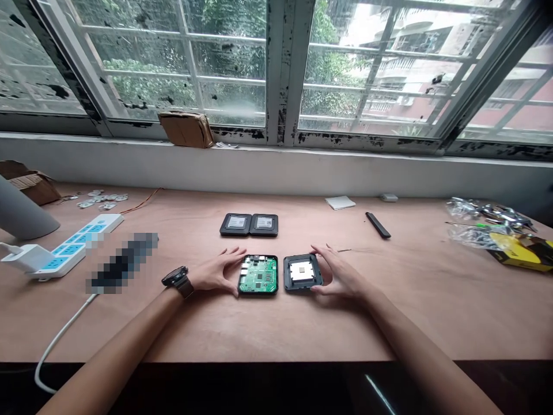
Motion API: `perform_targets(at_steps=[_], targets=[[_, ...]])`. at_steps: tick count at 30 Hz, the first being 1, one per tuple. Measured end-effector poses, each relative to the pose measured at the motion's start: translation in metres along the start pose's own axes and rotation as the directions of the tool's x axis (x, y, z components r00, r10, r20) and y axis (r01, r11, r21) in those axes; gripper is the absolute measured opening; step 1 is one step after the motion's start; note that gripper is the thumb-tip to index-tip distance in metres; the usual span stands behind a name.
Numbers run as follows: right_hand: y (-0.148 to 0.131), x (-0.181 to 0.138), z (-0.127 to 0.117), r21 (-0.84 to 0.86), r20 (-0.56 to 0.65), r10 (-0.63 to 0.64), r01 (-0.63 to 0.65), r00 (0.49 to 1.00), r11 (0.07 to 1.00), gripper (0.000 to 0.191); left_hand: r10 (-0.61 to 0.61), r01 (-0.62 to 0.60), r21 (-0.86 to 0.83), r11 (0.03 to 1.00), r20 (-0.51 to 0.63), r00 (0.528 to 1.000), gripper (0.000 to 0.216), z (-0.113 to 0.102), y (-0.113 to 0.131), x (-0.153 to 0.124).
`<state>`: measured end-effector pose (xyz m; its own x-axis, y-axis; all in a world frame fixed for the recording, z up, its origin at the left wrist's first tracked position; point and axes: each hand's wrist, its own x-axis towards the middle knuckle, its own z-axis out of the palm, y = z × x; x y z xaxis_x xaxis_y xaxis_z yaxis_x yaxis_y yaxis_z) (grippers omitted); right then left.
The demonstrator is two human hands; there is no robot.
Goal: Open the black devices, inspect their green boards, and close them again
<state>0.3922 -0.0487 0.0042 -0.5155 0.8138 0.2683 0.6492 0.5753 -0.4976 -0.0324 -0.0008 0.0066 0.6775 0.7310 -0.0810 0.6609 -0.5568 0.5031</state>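
A black case half with a green circuit board (258,275) in it lies on the table in the middle of the view. My left hand (222,272), a dark watch on its wrist, is at this case's left side. Its fingers are spread, with the thumb by the near left corner. Just to the right is a black case cover (288,283) with a silver metal plate (302,271) on its upward face. My right hand (337,274) spans the cover's right side, fingers at the far corner and thumb at the near one.
Two black square cases (264,225) with white labels lie beyond the board. A black bar-shaped object (378,225) and white paper (340,202) are farther right. A power strip (78,245) and blurred dark item (123,265) lie left; plastic bags (470,236) and a yellow-black box (522,253) right.
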Motion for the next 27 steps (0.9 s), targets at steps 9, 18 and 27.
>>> perform_targets(at_steps=[9, 18, 27], targets=[[0.010, 0.009, -0.003, 0.638, -0.198, 0.213, -0.039, 0.957, 0.769, 0.089, 0.103, -0.101, 0.033, 0.994, -0.057, 0.993, 0.121, 0.024, 0.016, 0.034], [-0.057, 0.068, 0.006, 0.426, -0.088, -0.017, 0.053, 0.996, 0.903, 0.076, -0.037, 0.002, -0.113, 0.994, -0.309, 0.950, 0.071, 0.008, -0.008, 0.014], [-0.093, 0.105, 0.056, -0.023, 0.169, -0.171, 0.178, 0.971, 0.984, 0.092, 0.019, -0.058, -0.094, 0.994, -0.371, 0.929, 0.039, 0.009, -0.005, 0.015]])
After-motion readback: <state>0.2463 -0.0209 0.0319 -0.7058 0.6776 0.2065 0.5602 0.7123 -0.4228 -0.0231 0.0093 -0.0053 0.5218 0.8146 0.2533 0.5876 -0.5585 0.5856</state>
